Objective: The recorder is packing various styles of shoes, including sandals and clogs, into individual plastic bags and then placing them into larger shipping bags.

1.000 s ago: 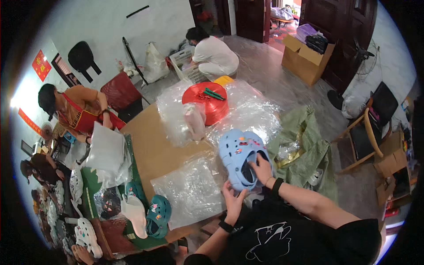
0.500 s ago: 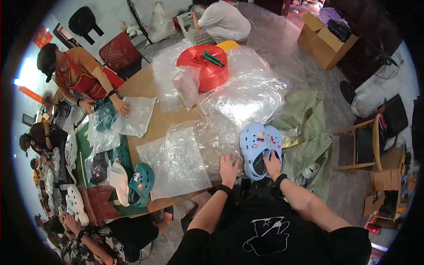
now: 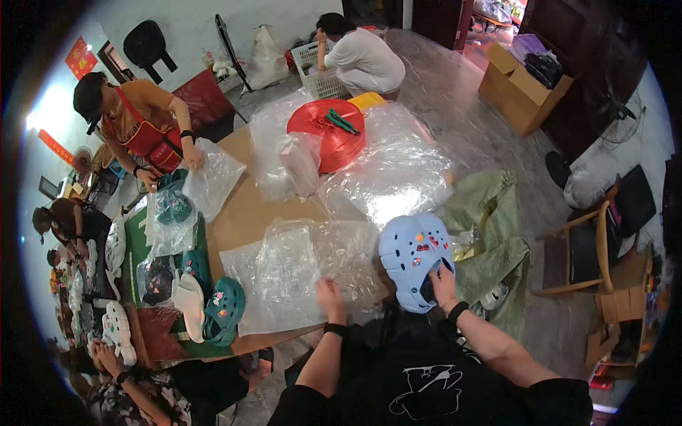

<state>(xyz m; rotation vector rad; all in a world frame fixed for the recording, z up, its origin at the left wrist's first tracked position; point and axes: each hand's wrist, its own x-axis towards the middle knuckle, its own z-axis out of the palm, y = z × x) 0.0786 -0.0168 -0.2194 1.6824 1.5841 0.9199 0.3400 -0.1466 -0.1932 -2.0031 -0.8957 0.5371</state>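
A pair of light-blue clogs (image 3: 412, 245) with colourful charms lies at the right edge of the table, toes pointing away from me. The two overlap, so their separate outlines are hard to tell. My right hand (image 3: 443, 285) grips them at the heel opening, with its fingers partly hidden inside. To the left, my left hand (image 3: 330, 298) is over clear plastic bags (image 3: 288, 263) spread flat on the table. Its fingers look bunched but are blurred, and whether they touch the plastic cannot be made out.
A red twine roll (image 3: 327, 153) with green-handled snips (image 3: 342, 122) sits on more plastic. Dark-green clogs (image 3: 224, 309) and a white slipper (image 3: 189, 305) lie left. Across the table a co-worker in a red apron (image 3: 150, 135) handles a bagged green clog (image 3: 172, 202). A green woven sack (image 3: 486, 241) lies right.
My left hand has moved left, from beside the clogs to over the bags. The clogs have shifted closer together in my right hand. The co-worker has lifted a bag's edge.
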